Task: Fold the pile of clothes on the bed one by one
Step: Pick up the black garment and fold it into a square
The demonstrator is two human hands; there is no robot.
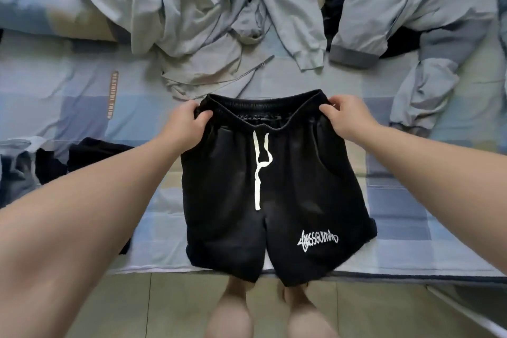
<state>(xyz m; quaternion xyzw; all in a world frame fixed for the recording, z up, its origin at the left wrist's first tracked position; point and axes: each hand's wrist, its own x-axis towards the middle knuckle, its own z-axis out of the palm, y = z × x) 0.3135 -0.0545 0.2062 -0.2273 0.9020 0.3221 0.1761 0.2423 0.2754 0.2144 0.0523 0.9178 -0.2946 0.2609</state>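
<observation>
Black shorts (296, 186) with a white drawstring and white lettering on one leg lie spread flat on the bed, waistband away from me, leg hems hanging over the near bed edge. My left hand (186, 123) grips the waistband's left corner. My right hand (348, 118) pinches the right corner. A pile of pale grey clothes (192, 8) lies crumpled beyond the shorts, with more grey garments (419, 8) at the far right.
The bed (82, 90) has a blue and beige checked sheet. Dark clothes (90, 153) lie at the left, partly under my left arm. A pillow (33, 3) sits at the far left. Below the bed edge are tiled floor (178, 307) and my bare feet.
</observation>
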